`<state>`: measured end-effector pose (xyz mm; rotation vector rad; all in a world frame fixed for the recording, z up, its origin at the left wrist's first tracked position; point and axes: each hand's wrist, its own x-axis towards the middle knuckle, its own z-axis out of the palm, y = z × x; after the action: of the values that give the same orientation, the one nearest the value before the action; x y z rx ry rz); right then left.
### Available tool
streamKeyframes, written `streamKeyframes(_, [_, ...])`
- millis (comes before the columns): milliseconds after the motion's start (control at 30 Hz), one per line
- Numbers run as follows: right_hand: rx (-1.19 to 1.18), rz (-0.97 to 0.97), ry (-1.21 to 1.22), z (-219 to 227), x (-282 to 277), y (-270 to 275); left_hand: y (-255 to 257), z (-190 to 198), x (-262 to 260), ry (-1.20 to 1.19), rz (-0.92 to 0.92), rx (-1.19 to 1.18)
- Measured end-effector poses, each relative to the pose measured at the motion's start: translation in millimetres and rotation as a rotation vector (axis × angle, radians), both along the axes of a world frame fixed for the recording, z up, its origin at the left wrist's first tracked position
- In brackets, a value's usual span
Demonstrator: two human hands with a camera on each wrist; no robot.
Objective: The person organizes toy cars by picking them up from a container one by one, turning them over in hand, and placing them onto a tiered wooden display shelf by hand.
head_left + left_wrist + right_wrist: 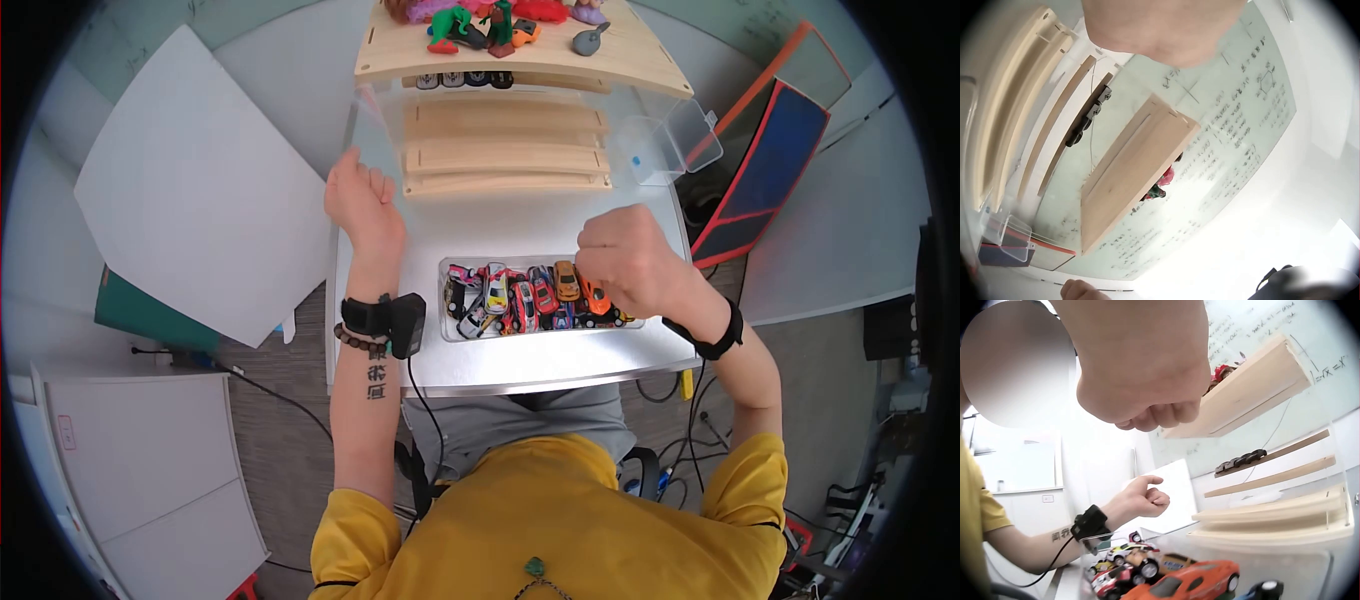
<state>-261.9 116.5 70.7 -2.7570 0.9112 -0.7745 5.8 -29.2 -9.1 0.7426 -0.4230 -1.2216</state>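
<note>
A clear plastic box (443, 318) full of small toy cars lies on the white table in front of me. My right hand (635, 260) is raised above the box's right end, fingers folded into a fist, nothing visible in it. An orange toy car (1194, 579) lies below that fist, beside a tan car (566, 280) and a red one (543, 290). Up in the air left of the box is my left hand (365, 210), its fingers loosely curled around nothing. From the right wrist view its index finger stands partly out.
A wooden shelf unit (505, 118) with clear sides stands at the table's back, toy figures (450, 30) on top and small black wheeled things (1241, 461) on one shelf. An open clear container (650, 150) sits right of it. Black cables hang from both wrists.
</note>
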Motion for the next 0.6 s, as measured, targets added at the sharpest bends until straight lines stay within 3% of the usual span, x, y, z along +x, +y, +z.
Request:
streamKeyframes(167, [0.0, -0.015, 0.036, -14.2, -7.4, 5.7, -6.4, -12.7, -1.7, -0.065, -0.043, -0.033])
streamKeyframes(267, [0.127, -0.074, 0.063, -19.1, -12.7, 7.0, -8.9, -16.0, -2.2, -0.082, -0.026, -0.047])
streamKeyframes(333, [0.246, -0.255, -0.158, -21.0, -5.7, 12.7, -9.5, -17.2, -1.9, -0.075, -0.026, -0.037])
streamKeyframes(433, [0.284, -0.37, -0.128, -13.0, -5.7, 19.0, -9.8, -14.3, -4.0, -0.064, 0.002, -0.022])
streamKeyframes(600, [0.1, -0.243, -0.049, -30.4, -29.7, 20.0, -10.6, -15.7, -2.7, -0.045, -0.022, -0.043])
